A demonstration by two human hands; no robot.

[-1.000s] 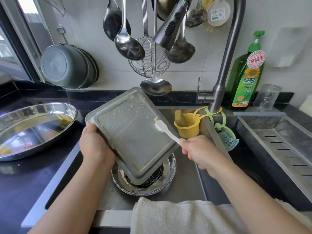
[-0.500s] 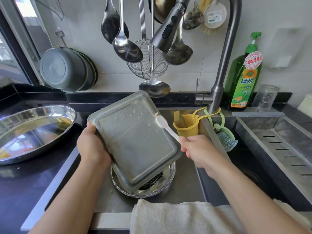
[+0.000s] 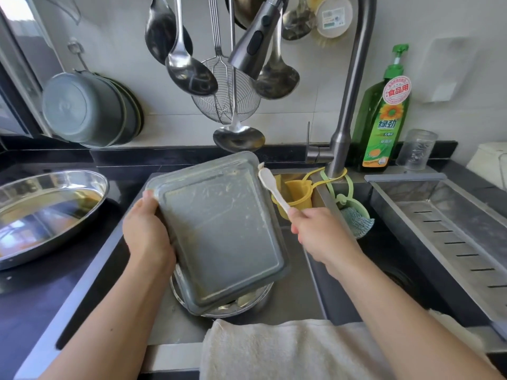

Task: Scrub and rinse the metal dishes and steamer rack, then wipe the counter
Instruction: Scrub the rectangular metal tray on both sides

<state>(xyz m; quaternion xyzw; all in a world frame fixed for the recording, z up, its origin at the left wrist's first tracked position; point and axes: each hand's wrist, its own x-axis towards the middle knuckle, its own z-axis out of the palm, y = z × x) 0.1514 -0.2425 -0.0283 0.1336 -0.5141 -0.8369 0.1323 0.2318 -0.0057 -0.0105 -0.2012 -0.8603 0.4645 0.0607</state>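
A rectangular metal tray [image 3: 219, 231] is tilted over the left sink basin, its underside toward me and streaked with residue. My left hand [image 3: 146, 237] grips its left edge. My right hand [image 3: 319, 234] holds a white brush [image 3: 271, 185] by the handle, with the brush head at the tray's upper right corner. Under the tray a round metal dish [image 3: 247, 303] lies in the basin, mostly hidden. An oval metal platter [image 3: 44, 212] sits on the dark counter at the left.
The faucet [image 3: 345, 111] rises behind the sink, its spray head [image 3: 255, 42] among hanging ladles. Green dish soap [image 3: 384, 116] and a glass [image 3: 415, 149] stand at the back right. A yellow cup [image 3: 297, 193], a scrubber [image 3: 356, 220], a white towel [image 3: 288, 349] and the right drain basin [image 3: 450, 229] surround the sink.
The tray has turned more upright and risen a little. The brush head has moved up along the tray's right side to its upper right corner.
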